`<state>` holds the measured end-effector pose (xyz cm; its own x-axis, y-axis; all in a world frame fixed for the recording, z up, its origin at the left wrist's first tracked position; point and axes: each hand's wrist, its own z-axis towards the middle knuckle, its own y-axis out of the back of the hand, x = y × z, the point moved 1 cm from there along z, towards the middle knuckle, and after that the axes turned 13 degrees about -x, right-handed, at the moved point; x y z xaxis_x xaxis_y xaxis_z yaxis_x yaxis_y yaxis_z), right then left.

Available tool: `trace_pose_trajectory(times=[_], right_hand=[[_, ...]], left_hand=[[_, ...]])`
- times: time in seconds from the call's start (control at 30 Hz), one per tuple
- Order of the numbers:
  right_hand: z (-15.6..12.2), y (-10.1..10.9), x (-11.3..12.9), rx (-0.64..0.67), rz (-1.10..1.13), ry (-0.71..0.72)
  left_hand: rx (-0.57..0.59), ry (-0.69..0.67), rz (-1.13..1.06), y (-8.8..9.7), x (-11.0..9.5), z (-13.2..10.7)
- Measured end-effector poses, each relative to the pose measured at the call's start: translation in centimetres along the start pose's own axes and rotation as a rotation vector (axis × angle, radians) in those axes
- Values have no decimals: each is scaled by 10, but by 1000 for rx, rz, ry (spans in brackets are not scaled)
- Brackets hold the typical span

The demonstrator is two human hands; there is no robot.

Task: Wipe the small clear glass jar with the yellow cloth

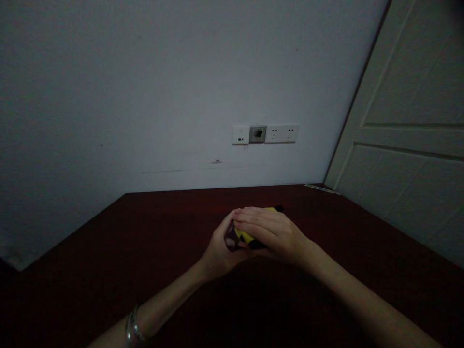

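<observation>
A small yellow-and-black object [247, 237] is clasped between my two hands over the dark red tabletop [174, 241]. Most of it is covered, so I cannot tell its kind; a black tip pokes out beyond my right hand. My left hand [221, 251] cups around its left side, with the thumb on top and the fingers partly hidden beneath. Across the top of the object lie the bent fingers of my right hand [279, 234], whose fingertips meet my left thumb. A dark hollow shows inside the curve of the left hand.
A pale wall [163, 96] rises behind the tabletop, with a row of sockets [282, 134] and a grey outlet plate [257, 134] on it. To the right stands a light panelled door [409, 130]. A thin strip [321, 188] lies at the far right corner.
</observation>
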<state>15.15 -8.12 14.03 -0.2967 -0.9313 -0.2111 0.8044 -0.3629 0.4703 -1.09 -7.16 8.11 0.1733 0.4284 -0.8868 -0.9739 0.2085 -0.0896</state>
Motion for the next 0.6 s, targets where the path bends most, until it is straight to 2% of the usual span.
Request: trace_pose_trajectory(times=[0.1, 0.23, 0.3, 0.33, 0.4, 0.5, 0.6], right_hand=[[0, -1, -4, -89, 101, -146], [-1, -4, -12, -248, 220, -468], [-3, -6, -15, -272, 224, -617], [-4, -6, -16, -262, 215, -648], [-5, -6, -16, -214, 182, -588], [-2, -3, -11, -93, 94, -324], [2, -2, -1, 15, -5, -93]], left_hand=[[19, 10, -3, 2, 0, -1], [23, 10, 17, 4, 0, -3], [35, 1, 15, 5, 0, -3], [43, 10, 6, 5, 1, -3], [57, 58, -21, 4, 1, -3], [53, 98, -57, 1, 0, -3], [20, 62, -28, -2, -3, -2]])
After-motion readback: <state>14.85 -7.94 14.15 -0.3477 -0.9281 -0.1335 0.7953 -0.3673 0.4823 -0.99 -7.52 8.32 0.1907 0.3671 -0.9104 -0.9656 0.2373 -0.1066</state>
